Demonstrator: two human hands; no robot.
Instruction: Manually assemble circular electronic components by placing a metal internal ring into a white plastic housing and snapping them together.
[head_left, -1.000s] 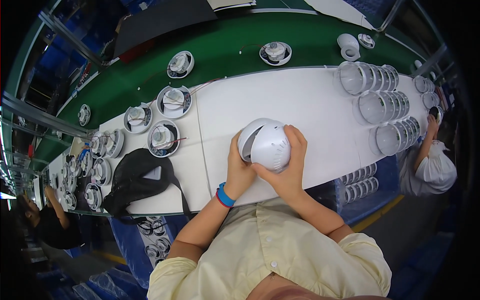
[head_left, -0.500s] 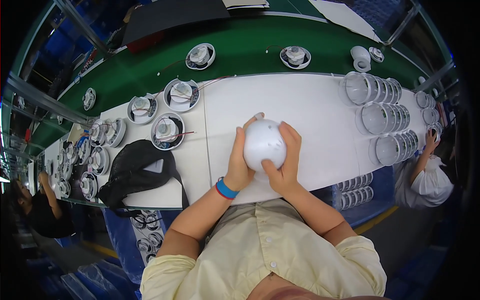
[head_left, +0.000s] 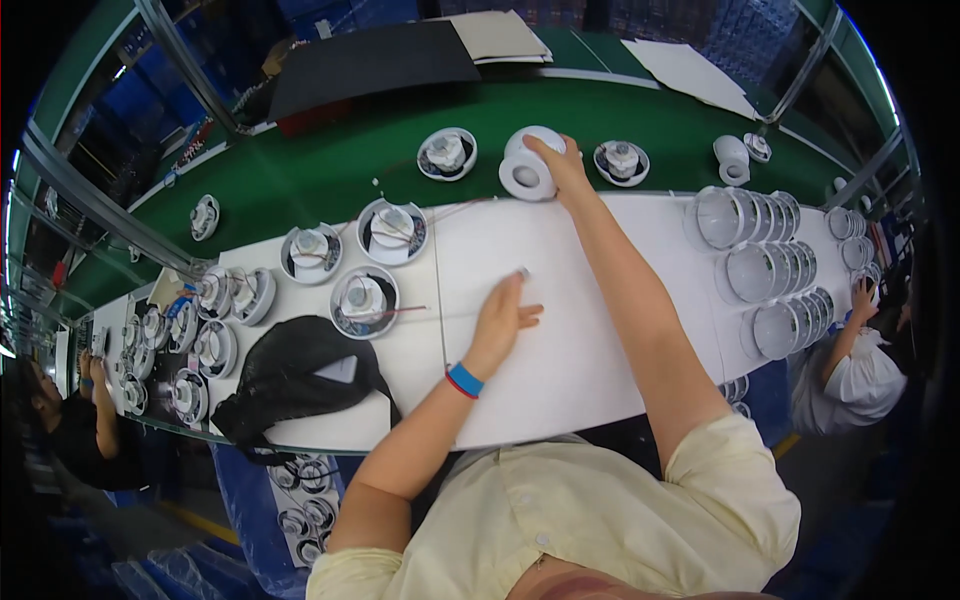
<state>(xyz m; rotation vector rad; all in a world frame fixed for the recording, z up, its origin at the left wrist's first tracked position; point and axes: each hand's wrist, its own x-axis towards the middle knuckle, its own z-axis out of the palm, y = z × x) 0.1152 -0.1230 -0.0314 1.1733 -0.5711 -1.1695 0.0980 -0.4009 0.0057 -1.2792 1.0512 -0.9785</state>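
Note:
My right hand (head_left: 561, 166) reaches to the green belt and is closed on a white ball-shaped housing (head_left: 522, 152), whose round collar with a hole in it faces me. Over the white tabletop, my left hand (head_left: 500, 322) is open with nothing in its palm, fingers apart and a little blurred; a small pale covering shows at one fingertip. On the belt, to either side of the housing, lie white round units with exposed wiring: one unit (head_left: 446, 155) on the left, another unit (head_left: 621, 162) on the right.
Several wired units (head_left: 392, 232) stand left on the white table (head_left: 560, 370), near a black bag (head_left: 300, 375) with a pale flat object on it. Rows of clear domes (head_left: 757, 272) stand right. Another white housing (head_left: 732, 158) sits on the belt (head_left: 330, 165). Co-workers flank both sides.
My right hand has carried the white housing from between both hands out to the belt. My left hand has let go of it and stays over the table. The view has shifted.

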